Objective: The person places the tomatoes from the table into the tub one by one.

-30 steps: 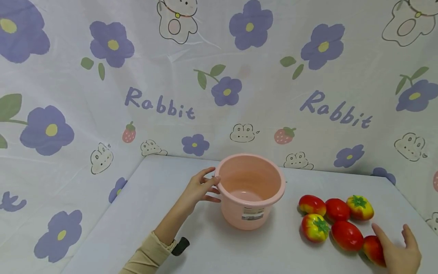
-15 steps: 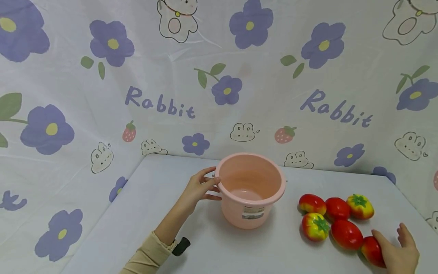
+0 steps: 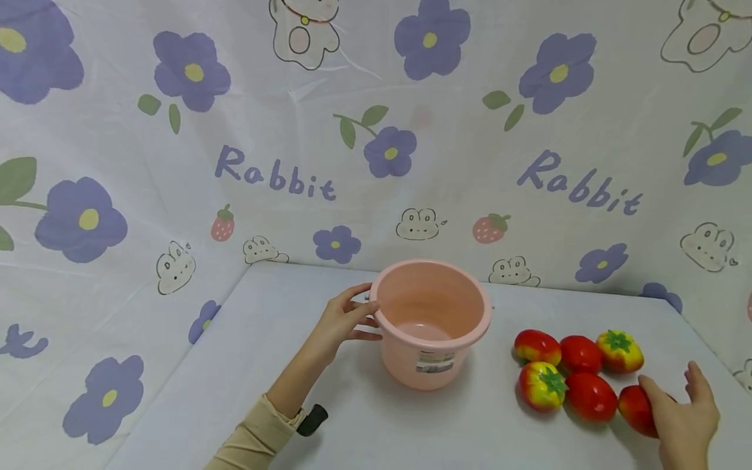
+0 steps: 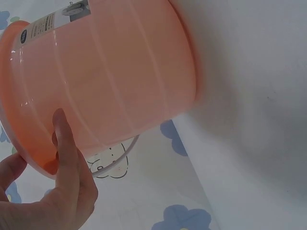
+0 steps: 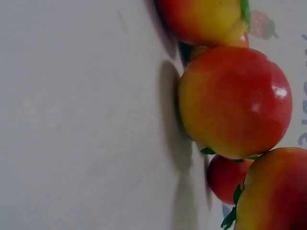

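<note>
Your right hand, lower right of the frame, and the red fruit against its thumb have shifted slightly upward, so the fruit seems to move with it; thumb and visible fingers stand apart, but whether they grip cannot be told. Your left hand pinches the rim of the pink bucket, upright at lower centre. Five other fruits cluster between.

The head camera looks forward and down from above the near side of the table, taking in the patterned backdrop. The left wrist camera faces the bucket's outer wall closely, its picture turned sideways. The right wrist camera, low and also sideways, views the fruits close up, backdrop beyond. The head view shares bucket and fruits with them respectively.
</note>
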Available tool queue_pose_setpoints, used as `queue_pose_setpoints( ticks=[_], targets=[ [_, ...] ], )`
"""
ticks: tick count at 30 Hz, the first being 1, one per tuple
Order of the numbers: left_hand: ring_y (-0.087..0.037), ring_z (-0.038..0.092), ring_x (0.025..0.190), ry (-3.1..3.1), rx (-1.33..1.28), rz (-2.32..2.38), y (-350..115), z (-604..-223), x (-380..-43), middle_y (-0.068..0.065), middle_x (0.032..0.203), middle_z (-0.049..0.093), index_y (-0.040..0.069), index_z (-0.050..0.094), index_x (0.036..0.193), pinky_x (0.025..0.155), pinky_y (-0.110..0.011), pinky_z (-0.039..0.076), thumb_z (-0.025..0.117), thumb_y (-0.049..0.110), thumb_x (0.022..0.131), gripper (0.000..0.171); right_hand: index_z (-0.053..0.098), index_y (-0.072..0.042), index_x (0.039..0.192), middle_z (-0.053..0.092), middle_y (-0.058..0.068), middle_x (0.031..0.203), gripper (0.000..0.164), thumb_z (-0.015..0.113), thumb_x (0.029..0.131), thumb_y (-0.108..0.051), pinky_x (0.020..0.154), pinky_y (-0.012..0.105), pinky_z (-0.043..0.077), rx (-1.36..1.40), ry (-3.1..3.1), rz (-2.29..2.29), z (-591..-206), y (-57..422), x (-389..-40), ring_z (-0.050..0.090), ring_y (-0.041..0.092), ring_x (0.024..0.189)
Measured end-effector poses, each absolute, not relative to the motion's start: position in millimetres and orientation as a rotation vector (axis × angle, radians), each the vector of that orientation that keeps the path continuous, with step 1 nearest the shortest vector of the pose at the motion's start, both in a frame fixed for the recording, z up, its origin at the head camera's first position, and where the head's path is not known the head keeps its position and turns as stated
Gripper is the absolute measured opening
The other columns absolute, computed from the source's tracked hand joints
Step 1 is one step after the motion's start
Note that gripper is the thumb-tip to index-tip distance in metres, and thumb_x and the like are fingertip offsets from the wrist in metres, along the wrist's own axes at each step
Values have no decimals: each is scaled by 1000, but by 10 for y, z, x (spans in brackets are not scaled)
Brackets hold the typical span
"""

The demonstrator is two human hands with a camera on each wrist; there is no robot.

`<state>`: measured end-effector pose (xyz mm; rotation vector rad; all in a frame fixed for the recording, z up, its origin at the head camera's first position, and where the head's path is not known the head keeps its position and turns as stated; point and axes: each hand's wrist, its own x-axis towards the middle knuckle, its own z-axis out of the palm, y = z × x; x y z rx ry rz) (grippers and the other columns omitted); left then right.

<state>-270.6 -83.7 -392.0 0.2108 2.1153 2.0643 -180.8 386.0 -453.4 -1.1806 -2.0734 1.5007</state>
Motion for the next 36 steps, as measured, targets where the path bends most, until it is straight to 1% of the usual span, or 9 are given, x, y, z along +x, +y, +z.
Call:
queue_pose_setpoints(
  ticks=[3,6,10,15,19,25,31,36],
  targets=[
    [-17,70,83,2110,212,2071,-839,-3925,-2708,-16,108,64,15,45,144,77,-45,62,64,20,94,53,2,-32,157,2,2,166,78,52,97,-30,121,52,20,-1160,-2067,1487,-4460,3825,-1840,1,28,154],
    [-15,70,83,2105,210,2070,-841,-3924,-2706,-16,108,63,16,46,144,77,-44,63,64,20,94,53,7,-31,157,6,0,166,77,54,96,-29,124,46,16,-1110,-2021,1480,-4384,3793,-1873,3,25,154],
    [-16,70,84,2109,212,2063,-838,-3917,-2707,-16,110,63,17,46,144,78,-44,62,64,21,94,53,13,-34,156,12,-6,165,76,57,95,-27,125,41,15,-1024,-1975,1498,-4278,3754,-1937,7,20,154],
    [-19,71,86,2112,201,2063,-839,-3907,-2699,-16,110,63,17,46,144,81,-48,61,65,22,94,53,17,-37,155,15,-11,164,75,59,94,-26,124,42,20,-946,-1981,1534,-4146,3688,-2052,9,17,154],
    [-19,71,86,2111,198,2064,-836,-3902,-2691,-17,110,63,16,46,144,81,-49,61,64,21,94,53,15,-41,154,14,-14,164,75,59,95,-28,122,46,23,-909,-2010,1576,-4054,3600,-2124,8,15,154],
    [-18,71,85,2114,203,2066,-826,-3899,-2689,-17,111,63,16,45,144,80,-47,61,63,20,95,53,13,-44,153,14,-15,164,74,57,96,-28,118,52,28,-839,-2047,1601,-3913,3386,-2221,8,16,154],
    [-16,71,83,2113,222,2063,-832,-3908,-2695,-17,110,64,15,45,144,78,-44,62,62,20,96,52,14,-40,155,14,-10,165,74,58,96,-29,122,48,23,-752,-2077,1608,-3748,3168,-2368,9,17,154],
    [-16,71,84,2121,230,2057,-836,-3929,-2704,-17,111,64,16,45,144,78,-43,62,63,21,95,53,17,-42,154,17,-13,164,74,59,95,-27,124,47,22,-687,-2071,1639,-3607,2991,-2493,11,16,154]
  ],
)
